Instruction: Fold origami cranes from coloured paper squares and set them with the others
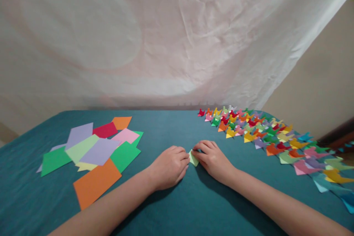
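Observation:
A small folded piece of light green paper (194,159) is between my two hands, just above or on the teal cloth. My left hand (170,166) has its fingers curled together at the paper's left edge. From the other side, my right hand (214,160) pinches the paper's upper right part between thumb and fingers. The fingers cover much of the paper, so its full folded shape is hidden.
Loose coloured paper sheets lie overlapped at the left, an orange sheet (97,183) nearest. Rows of small folded paper birds (249,137) stand along the right. Teal cloth (166,129) covers the table; a pale curtain (155,37) hangs behind.

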Tool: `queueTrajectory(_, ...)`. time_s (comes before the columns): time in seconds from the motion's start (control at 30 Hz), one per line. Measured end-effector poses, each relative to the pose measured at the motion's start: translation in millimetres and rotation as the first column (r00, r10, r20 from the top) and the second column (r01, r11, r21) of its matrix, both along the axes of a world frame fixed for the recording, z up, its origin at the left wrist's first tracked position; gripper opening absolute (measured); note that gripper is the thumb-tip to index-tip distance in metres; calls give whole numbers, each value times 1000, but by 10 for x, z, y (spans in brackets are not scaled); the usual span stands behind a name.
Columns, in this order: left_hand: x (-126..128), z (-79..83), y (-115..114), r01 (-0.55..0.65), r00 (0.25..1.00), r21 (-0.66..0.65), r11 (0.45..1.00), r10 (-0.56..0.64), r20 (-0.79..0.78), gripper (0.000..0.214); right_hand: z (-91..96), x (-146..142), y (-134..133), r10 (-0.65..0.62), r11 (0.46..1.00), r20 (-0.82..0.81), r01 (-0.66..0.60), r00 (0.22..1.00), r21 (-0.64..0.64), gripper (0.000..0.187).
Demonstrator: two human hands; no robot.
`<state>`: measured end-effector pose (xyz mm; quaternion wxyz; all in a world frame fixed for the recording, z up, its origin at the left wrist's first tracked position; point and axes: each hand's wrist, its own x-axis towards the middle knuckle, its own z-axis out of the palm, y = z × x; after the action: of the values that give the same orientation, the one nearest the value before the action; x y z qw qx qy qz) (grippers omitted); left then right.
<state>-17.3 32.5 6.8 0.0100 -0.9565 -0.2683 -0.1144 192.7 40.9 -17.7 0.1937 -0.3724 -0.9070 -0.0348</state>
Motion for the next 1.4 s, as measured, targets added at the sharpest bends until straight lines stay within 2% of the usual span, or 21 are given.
queueTrajectory(0.1, 5, 9, 7, 1, 1000, 1, 1000, -1, -4, 24, 76, -6, -26, 67, 997, 153, -70, 986, 15, 21)
queueTrajectory(0.17, 12, 13, 7, -1, 1000, 4, 1000, 1, -10, 24, 111, -7, -46, 66, 997, 226, -74, 972, 27, 22)
queueTrajectory(0.37, 32, 10, 3, -4, 1000, 30, 1000, 4, -18, 24, 80, 36, -147, 91, 992, 245, -108, 965, 60, 30)
queueTrajectory(0.57, 44, 14, 4, -3, 1000, 32, 999, 4, -20, 26, 164, 109, -194, 131, 991, 294, -119, 947, -59, 41)
queueTrajectory(0.77, 68, 53, -10, -9, 998, 30, 999, 11, -55, 24, 329, 184, -164, 222, 962, 279, -165, 934, -216, 57)
queueTrajectory(0.9, 80, 57, -30, -14, 998, 37, 999, 16, -68, 23, 383, 223, -147, 248, 946, 265, -175, 932, -272, 65)
queueTrajectory(1.13, 103, 28, -93, -30, 996, 92, 995, 37, -80, 23, 345, 277, -156, 255, 931, 187, -189, 949, -312, 73)
queueTrajectory(1.27, 141, 3, -169, -79, 992, 101, 992, 88, -93, 25, 315, 288, -167, 236, 920, 154, -169, 959, -355, 72)
queueTrajectory(1.4, 186, -36, -250, -153, 974, 100, 983, 167, -155, 32, 348, 323, -138, 247, 884, 87, -187, 965, -428, 73)
